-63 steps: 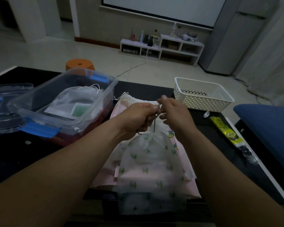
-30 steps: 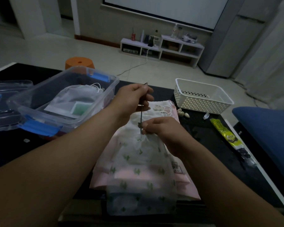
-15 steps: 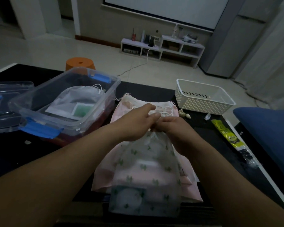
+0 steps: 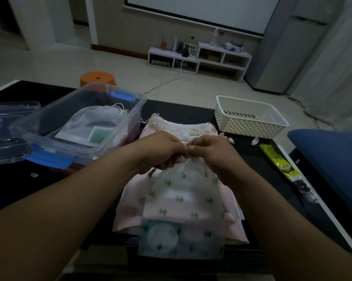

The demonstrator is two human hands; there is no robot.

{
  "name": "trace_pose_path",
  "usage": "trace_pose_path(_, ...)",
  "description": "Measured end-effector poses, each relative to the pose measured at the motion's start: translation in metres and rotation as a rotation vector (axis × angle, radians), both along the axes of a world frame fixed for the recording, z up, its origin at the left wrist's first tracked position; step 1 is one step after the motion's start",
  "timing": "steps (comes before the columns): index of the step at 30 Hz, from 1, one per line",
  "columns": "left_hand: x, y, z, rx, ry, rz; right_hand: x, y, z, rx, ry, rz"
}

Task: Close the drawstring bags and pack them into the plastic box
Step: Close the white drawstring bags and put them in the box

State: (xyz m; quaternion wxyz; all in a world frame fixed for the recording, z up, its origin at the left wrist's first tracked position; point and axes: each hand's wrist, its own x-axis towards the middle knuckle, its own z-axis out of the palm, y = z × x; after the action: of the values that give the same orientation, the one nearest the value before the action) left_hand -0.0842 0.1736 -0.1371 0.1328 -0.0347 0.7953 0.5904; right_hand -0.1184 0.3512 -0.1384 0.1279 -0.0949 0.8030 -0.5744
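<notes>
A translucent white drawstring bag with green cactus print lies on a pile of pink bags on the dark table. Its neck is gathered tight. My left hand grips the gathered neck and cord from the left. My right hand pinches the dark cord right beside it, fingertips touching the left hand. A loop of cord hangs below my left hand. The clear plastic box with blue latches stands at the left and holds a closed white bag.
The box's clear lid lies at far left. A white perforated basket stands at back right, with small shells beside it. A yellow-green packet lies near the table's right edge. A blue seat is on the right.
One second ago my left hand pulled the cord upward while my right held the bag's neck. Both hands have since come together at the tightly gathered neck.
</notes>
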Motion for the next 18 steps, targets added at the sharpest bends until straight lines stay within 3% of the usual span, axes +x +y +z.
trace_pose_path(4, 0.0, 0.0, -0.006, -0.109, 0.127, 0.037, -0.002, 0.003, 0.0, 0.049, 0.022, 0.016)
trace_pose_path(12, 0.0, 0.0, -0.014, -0.105, 0.31, 0.01, -0.006, 0.006, -0.002, 0.001, -0.015, 0.005)
trace_pose_path(18, -0.003, -0.004, -0.025, -0.048, 0.333, -0.034, -0.004, 0.01, -0.002, 0.017, 0.015, 0.046)
